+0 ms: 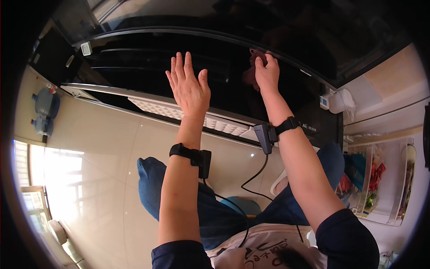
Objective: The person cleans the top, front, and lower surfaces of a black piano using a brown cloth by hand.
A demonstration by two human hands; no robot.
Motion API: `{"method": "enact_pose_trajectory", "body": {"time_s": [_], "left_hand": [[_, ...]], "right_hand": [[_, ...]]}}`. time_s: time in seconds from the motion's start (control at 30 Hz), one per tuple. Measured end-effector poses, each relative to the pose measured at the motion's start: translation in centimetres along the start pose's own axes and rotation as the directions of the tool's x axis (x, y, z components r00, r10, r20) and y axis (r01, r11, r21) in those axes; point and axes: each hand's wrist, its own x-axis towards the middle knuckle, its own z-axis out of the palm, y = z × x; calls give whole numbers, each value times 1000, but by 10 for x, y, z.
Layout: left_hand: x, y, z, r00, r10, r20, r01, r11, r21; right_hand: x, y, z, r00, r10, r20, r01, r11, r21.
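My right hand (268, 73) grips a dark maroon cloth (250, 76) on the glossy black top of a low cabinet (141, 75). Its fingertips are close to the lower edge of a large dark screen (208, 16). Part of the cloth is hidden beneath the hand. To the left, my left hand (189, 89) is palm down above the same black top, fingers spread and holding nothing. Whether its palm touches the surface, I cannot tell. Both forearms carry black straps with cabled devices.
A small white device (86, 49) stands at the cabinet's left, and another small display device (324, 102) at its right end. Blue water jugs (47, 102) stand on the floor at left. Clear plastic drawers (383, 181) with packets are at right. Cables hang across my lap.
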Motion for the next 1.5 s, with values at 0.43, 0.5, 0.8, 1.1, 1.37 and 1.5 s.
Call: {"method": "enact_pose_trajectory", "body": {"time_s": [0.43, 0.5, 0.8, 1.1, 1.37, 1.5], "left_hand": [[1, -1, -2, 999, 30, -18, -30, 999, -23], [1, 0, -2, 999, 26, -24, -27, 999, -36], [4, 4, 2, 999, 20, -43, -23, 996, -84], [4, -6, -7, 1000, 15, -11, -17, 971, -240], [7, -15, -24, 960, -253, 116, 264, 696, -667], [-3, -23, -39, 936, -334, 110, 320, 679, -661]], "right_hand": [[-59, -36, 11, 710, -558, 429, 618, 787, 1], [-57, -33, -2, 679, -561, 474, 619, 784, 43], [-8, -61, 50, 837, -297, 459, 507, 736, -448], [-33, -65, 47, 701, -464, 542, 618, 775, -136], [-73, -89, 85, 535, -611, 584, 749, 662, 7], [-94, -87, 65, 497, -616, 611, 707, 696, 126]]}}
